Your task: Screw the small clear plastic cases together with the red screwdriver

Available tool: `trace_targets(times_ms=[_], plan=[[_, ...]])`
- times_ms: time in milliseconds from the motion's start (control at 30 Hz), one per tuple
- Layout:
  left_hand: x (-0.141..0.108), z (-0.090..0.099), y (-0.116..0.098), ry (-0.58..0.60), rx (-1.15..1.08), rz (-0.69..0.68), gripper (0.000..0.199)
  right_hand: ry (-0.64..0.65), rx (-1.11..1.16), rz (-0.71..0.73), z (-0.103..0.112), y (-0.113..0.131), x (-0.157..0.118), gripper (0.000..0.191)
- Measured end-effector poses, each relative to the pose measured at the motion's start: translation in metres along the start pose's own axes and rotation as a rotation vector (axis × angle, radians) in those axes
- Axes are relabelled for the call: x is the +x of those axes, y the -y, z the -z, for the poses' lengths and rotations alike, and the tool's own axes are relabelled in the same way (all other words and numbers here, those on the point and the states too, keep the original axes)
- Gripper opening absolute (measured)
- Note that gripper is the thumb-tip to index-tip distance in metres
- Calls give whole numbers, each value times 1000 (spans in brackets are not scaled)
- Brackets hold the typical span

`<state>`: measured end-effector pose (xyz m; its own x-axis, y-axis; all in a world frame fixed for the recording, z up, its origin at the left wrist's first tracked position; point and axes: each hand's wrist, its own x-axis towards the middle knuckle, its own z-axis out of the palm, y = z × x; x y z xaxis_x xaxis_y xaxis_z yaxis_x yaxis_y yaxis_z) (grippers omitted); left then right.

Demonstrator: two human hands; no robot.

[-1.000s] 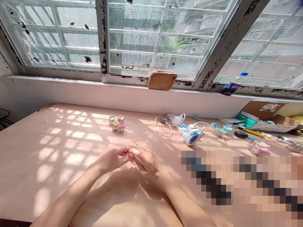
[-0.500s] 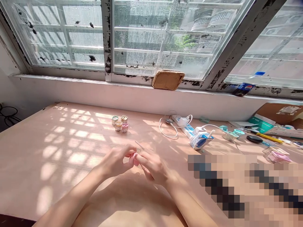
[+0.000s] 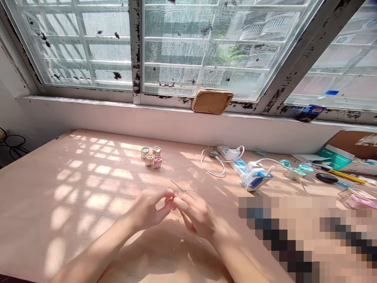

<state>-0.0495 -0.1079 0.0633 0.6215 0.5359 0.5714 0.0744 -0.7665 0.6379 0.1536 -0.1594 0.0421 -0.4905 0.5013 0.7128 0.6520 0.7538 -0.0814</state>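
Both hands meet over the table near its front edge. Between their fingertips is a small pink piece (image 3: 173,203), mostly covered by the fingers. My left hand (image 3: 151,208) pinches it from the left with thumb and forefinger. My right hand (image 3: 197,212) closes on it from the other side, fingers bent. A clear, wire-like or transparent part (image 3: 176,212) shows just below the pink piece; whether the two are joined I cannot tell. Just beyond the fingers lies a thin metal rod (image 3: 178,185). Farther off stand several small hexagonal pots with coloured tops (image 3: 149,159).
To the right are a power strip (image 3: 240,167) with white cables, a blue-and-white carton (image 3: 255,180), teal containers (image 3: 304,169), a black mouse (image 3: 326,178) and a clear-and-pink container (image 3: 363,202). A pixelated patch covers the near right. A cola bottle (image 3: 313,110) leans on the sill.
The view has shifted slightly, so everything sits a little lower and to the right. Both hands keep their hold on the pink piece, and more of the metal rod shows.
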Motion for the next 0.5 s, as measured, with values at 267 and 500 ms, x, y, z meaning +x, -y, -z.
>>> trace_targets(times_ms=[267, 500], plan=[[2, 0, 3, -6, -40, 68, 4, -67, 45, -105, -4, 6, -4, 50], [6, 3, 4, -43, -569, 244, 14, -136, 266, -406, -7, 16, -2, 35]])
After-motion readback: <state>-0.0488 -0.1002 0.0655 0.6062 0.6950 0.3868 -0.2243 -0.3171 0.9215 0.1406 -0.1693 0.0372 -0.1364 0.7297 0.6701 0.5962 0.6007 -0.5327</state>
